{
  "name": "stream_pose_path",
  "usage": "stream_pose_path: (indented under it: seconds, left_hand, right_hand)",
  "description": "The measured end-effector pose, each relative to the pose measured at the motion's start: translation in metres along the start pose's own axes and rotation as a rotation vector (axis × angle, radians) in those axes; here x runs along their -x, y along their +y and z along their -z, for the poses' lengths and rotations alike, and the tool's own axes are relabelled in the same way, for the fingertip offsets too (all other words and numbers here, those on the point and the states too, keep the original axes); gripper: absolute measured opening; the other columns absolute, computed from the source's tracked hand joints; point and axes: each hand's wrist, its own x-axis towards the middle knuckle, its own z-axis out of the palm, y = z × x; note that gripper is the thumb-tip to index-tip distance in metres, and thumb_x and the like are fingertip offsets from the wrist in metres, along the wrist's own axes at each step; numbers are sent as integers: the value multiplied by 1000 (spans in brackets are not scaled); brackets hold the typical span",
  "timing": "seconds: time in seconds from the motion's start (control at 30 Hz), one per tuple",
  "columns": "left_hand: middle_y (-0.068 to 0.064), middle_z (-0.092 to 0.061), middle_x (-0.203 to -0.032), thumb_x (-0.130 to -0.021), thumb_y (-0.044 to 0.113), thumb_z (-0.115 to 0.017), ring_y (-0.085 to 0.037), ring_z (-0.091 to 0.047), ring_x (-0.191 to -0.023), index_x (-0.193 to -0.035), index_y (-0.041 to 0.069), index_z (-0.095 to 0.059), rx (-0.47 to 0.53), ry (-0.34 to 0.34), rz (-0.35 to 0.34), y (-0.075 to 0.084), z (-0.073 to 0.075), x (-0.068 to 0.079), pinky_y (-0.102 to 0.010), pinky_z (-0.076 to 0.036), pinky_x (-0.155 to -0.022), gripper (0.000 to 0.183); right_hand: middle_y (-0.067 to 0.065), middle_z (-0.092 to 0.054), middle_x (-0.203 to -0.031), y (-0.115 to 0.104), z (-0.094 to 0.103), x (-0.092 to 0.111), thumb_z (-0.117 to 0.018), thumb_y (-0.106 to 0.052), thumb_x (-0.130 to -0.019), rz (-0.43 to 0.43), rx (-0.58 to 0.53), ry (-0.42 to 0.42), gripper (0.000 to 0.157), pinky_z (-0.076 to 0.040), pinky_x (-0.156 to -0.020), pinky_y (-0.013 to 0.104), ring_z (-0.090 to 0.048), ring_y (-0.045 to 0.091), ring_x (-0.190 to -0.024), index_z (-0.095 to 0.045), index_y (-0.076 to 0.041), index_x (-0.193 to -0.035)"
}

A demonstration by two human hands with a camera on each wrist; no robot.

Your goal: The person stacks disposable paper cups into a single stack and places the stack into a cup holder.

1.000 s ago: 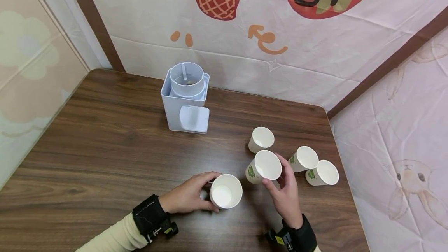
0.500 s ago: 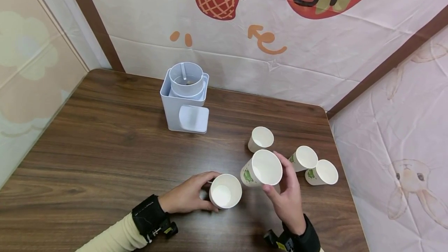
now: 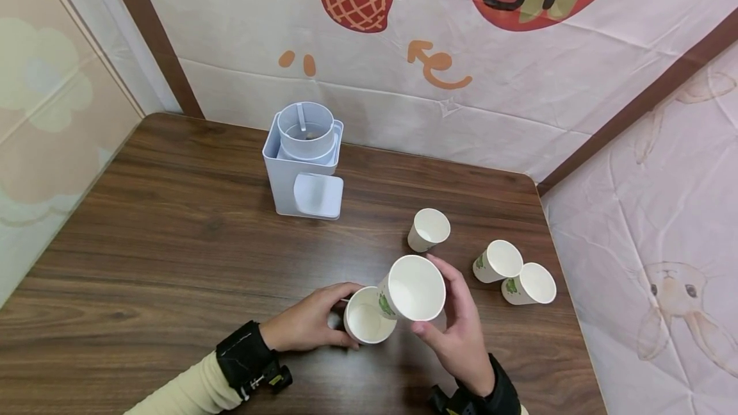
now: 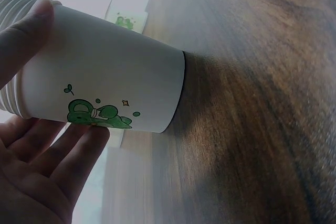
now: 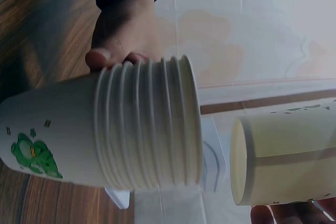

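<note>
My left hand [image 3: 308,322] grips a stack of nested white paper cups [image 3: 364,325] standing upright on the table. In the left wrist view, several rims of the stack [image 4: 115,66] show, with the thumb at one side and fingers at the other. Green print marks the outer cup. My right hand [image 3: 461,328] holds another white paper cup [image 3: 414,290] between thumb and fingers, slightly tilted. That cup hangs above the stack and hides part of its mouth. The right wrist view shows the held cup's base [image 5: 239,161] facing the stack's mouth [image 5: 197,124], a gap between them.
Behind the right hand stands one paper cup [image 3: 429,229]. Two more, a nearer cup [image 3: 530,284] and a cup [image 3: 498,261] beside it, stand close together on the right. A pale blue box-shaped holder [image 3: 282,178] with a round container [image 3: 307,136] sits at the back.
My right hand has raised its cup and carried it left, from beside the stack to over its right edge. The left hand and the stack have stayed in place.
</note>
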Motion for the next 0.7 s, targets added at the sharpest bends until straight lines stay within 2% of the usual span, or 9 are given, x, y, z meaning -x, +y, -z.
stream_pose_path:
  seconds: [0.33,0.5,0.7]
  left_hand:
    - [11,-57,-124,-67,30,-84,-10,-55,-113,-131,23,-50,7,3,12,2,0,0,-30,-49,-93,73]
    - [10,-57,-124,-67,26,-84,-11,-57,-111,-131,23,-50,33,-6,24,2,1,-1,-30,-49,-93,73]
    - [10,-57,-124,-67,34,-83,-12,-55,-113,-130,23,-50,33,-13,24,2,2,0,-31,-49,-93,72]
  right_hand:
    - [22,-51,-130,-2,-11,3,-78,-14,-75,-14,4,-110,85,-43,-98,27,-53,24,-116,-33,5,-144]
    - [21,-51,-131,-1,-13,5,-79,-13,-74,-31,27,-130,85,-43,-98,28,-54,24,-115,-33,3,-144]
    - [17,-53,-131,1,-16,8,-80,-8,-70,-79,65,-142,85,-40,-101,30,-53,25,-117,-36,-1,-143]
